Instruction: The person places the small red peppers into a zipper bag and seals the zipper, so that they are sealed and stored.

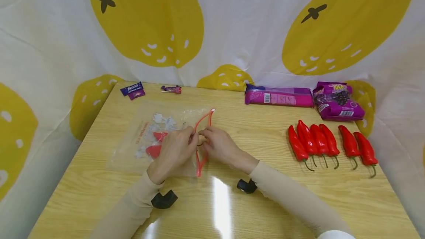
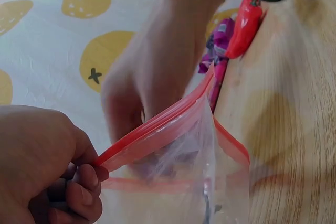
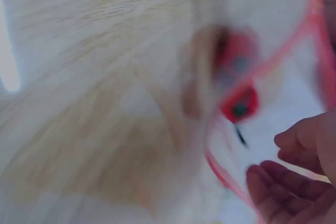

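A clear zip bag (image 1: 124, 158) with a red rim lies on the table, its mouth facing right and spread apart. Inside are red peppers (image 1: 154, 151) and several crumpled silvery-white pieces (image 1: 170, 123). My left hand (image 1: 177, 148) pinches the red rim (image 2: 152, 124) between thumb and fingers. Reaching into the mouth is my right hand (image 1: 220, 146); in the right wrist view its thumb and loosely bent fingers (image 3: 273, 182) stand apart with nothing between them. A pepper with a dark stem (image 3: 241, 103) shows blurred in the bag.
Several red peppers (image 1: 320, 141) lie in a row at the right. Along the back are a long purple packet (image 1: 285, 97), a purple bag with dark fruit pictured (image 1: 338, 102), a wrapped lollipop (image 1: 171, 89) and small purple-blue wrapped sweets (image 1: 133, 89). A fruit-print cloth (image 1: 239, 28) hangs behind.
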Motion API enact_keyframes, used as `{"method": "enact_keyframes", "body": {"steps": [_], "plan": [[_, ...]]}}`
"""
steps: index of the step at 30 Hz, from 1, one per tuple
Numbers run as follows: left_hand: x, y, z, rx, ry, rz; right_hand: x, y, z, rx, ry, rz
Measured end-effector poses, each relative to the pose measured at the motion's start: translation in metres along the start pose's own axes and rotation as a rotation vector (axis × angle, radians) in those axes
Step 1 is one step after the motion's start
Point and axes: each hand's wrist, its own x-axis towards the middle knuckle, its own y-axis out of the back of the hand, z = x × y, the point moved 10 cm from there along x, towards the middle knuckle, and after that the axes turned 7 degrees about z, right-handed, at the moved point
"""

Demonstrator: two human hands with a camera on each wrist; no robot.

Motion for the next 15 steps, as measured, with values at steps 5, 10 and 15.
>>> {"method": "enact_keyframes", "body": {"steps": [5,10,15], "plan": [[0.004,0.002,-0.001,-0.019,0.011,-0.003,-0.033,0.066,0.035,-0.243,0.012,0.177],[0.005,0.002,-0.002,-0.027,0.016,-0.01,-0.085,0.123,0.103,-0.489,-0.169,0.258],[0.002,0.003,-0.004,-0.012,0.034,-0.025,-0.136,0.156,0.153,-0.61,-0.362,0.243]]}}
